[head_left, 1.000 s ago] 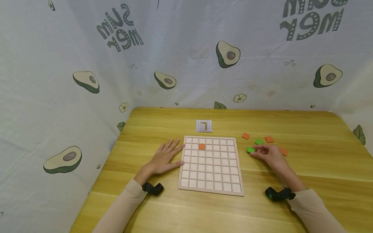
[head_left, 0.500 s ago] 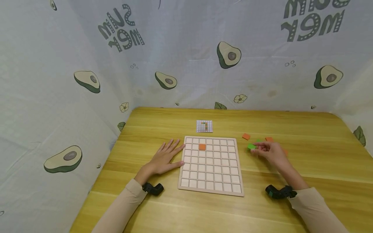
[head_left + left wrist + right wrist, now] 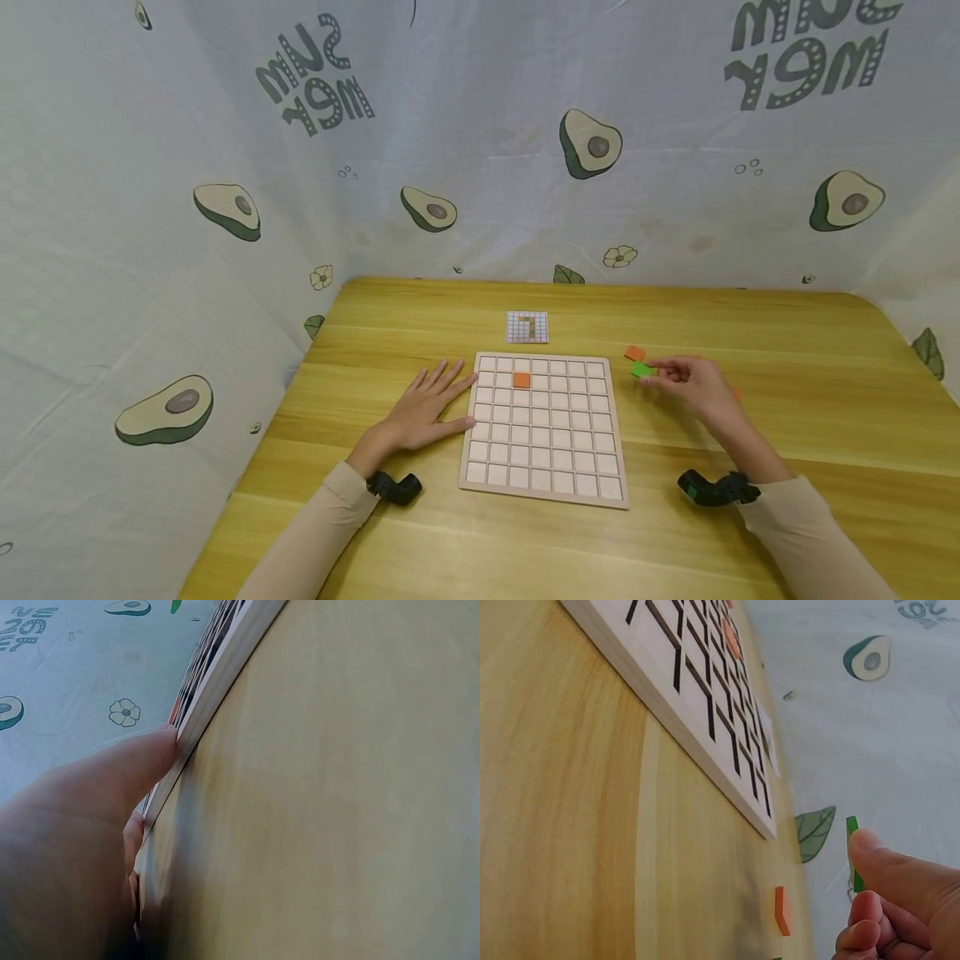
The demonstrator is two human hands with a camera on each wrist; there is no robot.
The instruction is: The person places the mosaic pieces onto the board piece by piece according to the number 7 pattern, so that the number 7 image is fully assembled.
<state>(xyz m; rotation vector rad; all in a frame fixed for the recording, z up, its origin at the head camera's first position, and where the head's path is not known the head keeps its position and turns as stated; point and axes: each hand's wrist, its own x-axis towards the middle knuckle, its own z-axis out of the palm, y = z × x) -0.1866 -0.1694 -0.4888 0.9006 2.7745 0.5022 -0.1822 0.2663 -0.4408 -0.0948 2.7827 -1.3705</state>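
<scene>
Between thumb and fingers, my right hand [image 3: 693,385] pinches a green square tile [image 3: 641,369]. In the right wrist view the tile [image 3: 852,826] is held up off the table. My left hand [image 3: 423,412] lies spread on the table, its thumb and a fingertip touching the left edge of the wooden grid board [image 3: 547,492]. The left wrist view shows the thumb [image 3: 142,761] against the board's side [image 3: 217,694]. One orange tile [image 3: 521,380] sits in a cell of the board's second row. The second green tile is mostly hidden by my right hand.
A small printed pattern card [image 3: 527,327] lies behind the board. Near my right hand are an orange tile [image 3: 634,353] and another orange tile [image 3: 737,393], partly covered. A white curtain with avocado prints [image 3: 480,150] hangs behind the wooden table [image 3: 450,550].
My right hand has picked the green tile up from the table and moved it slightly away from me. The left hand keeps its place by the board.
</scene>
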